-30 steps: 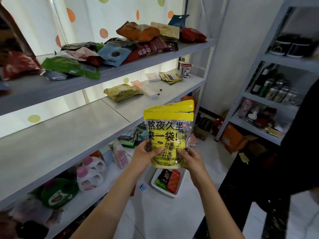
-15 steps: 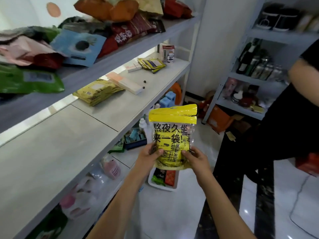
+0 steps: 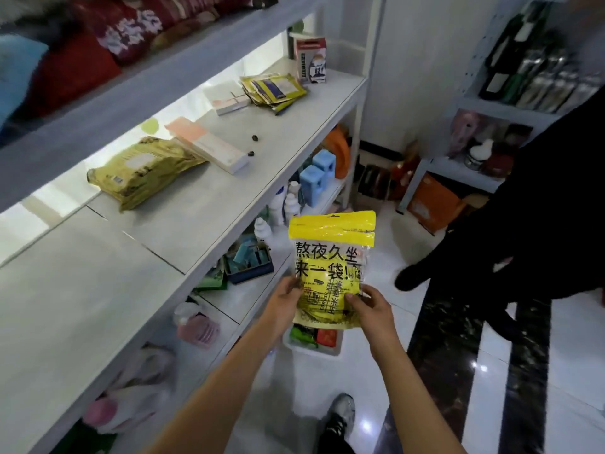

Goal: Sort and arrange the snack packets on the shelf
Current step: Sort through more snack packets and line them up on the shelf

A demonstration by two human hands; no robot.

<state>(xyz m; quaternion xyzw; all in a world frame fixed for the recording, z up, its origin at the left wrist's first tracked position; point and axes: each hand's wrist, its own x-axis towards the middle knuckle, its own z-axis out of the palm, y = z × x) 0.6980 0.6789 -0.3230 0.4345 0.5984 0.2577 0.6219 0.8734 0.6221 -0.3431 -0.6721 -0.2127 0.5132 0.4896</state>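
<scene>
I hold a yellow snack packet (image 3: 330, 257) with large black characters upright in front of me, beyond the front edge of the middle shelf (image 3: 203, 211). My left hand (image 3: 284, 306) grips its lower left edge and my right hand (image 3: 371, 311) pinches its lower right edge. A gold packet (image 3: 144, 168) lies flat on the middle shelf, with several small yellow sachets (image 3: 275, 90) farther back. Red packets (image 3: 131, 31) are piled on the top shelf (image 3: 157, 80).
Pink-and-white boxes (image 3: 209, 147) and a small carton (image 3: 311, 60) sit on the middle shelf. Bottles and blue items crowd the lower shelf (image 3: 235, 296). A white tray (image 3: 314, 347) lies on the floor. A person in black (image 3: 530, 224) stands right, by another rack (image 3: 491, 106).
The view has tilted down and come closer to the shelf. The yellow packet stays held in both hands, now lower in view and nearer the shelf's front edge.
</scene>
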